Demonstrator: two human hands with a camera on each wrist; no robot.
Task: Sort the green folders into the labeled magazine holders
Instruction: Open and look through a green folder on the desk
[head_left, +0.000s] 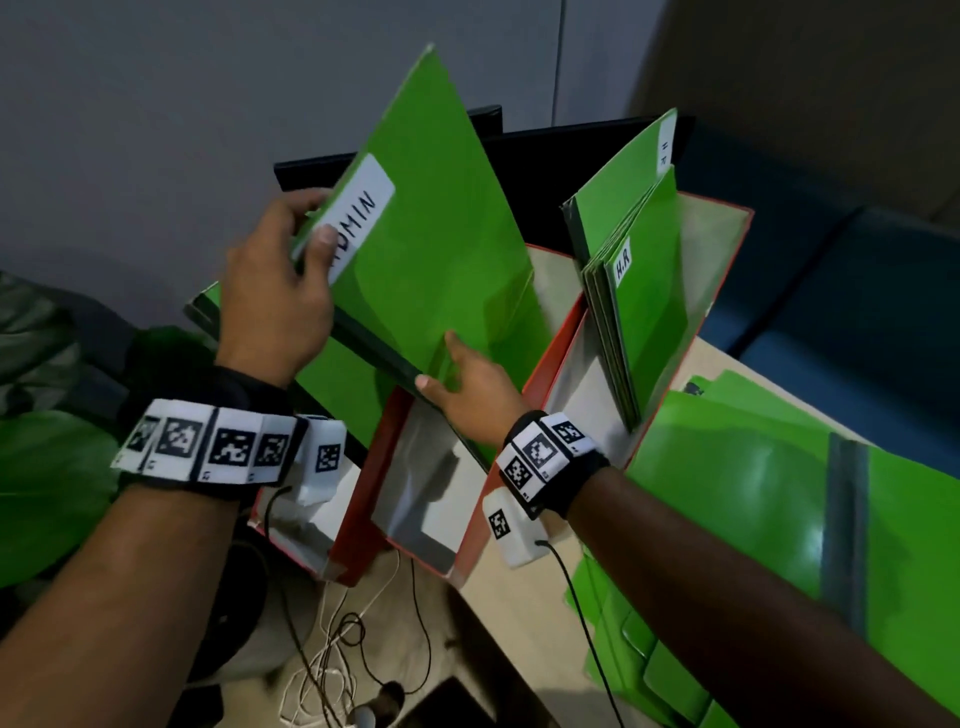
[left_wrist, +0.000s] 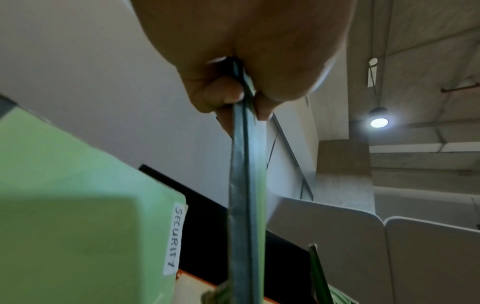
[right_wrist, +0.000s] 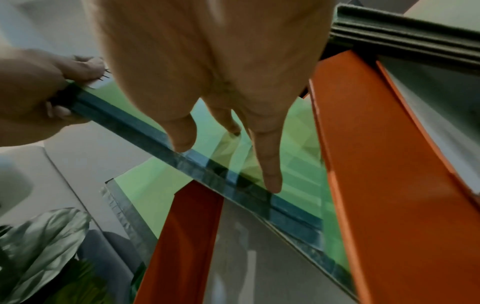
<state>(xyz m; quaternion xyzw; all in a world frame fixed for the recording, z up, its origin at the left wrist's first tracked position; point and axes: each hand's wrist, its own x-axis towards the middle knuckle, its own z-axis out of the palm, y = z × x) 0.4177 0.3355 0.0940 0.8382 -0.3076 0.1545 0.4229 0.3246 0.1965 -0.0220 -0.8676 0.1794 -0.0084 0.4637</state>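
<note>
The left hand (head_left: 275, 291) pinches the spine corner of the ADMIN folder (head_left: 436, 249) between thumb and curled fingers, while the right hand (head_left: 467, 395), fingers extended and flat, steadies the lower spine edge as the folder stands tilted above the middle magazine holder (head_left: 441, 519), which otherwise appears empty. Sorting is judged partly complete: the right holder (head_left: 727, 270) already contains several H.R folders (head_left: 639, 312), and a SECURITY folder (left_wrist: 91, 226) stands at the left. A loose pile of green folders (head_left: 779, 519) remains on the bench (head_left: 519, 649) for sorting.
</note>
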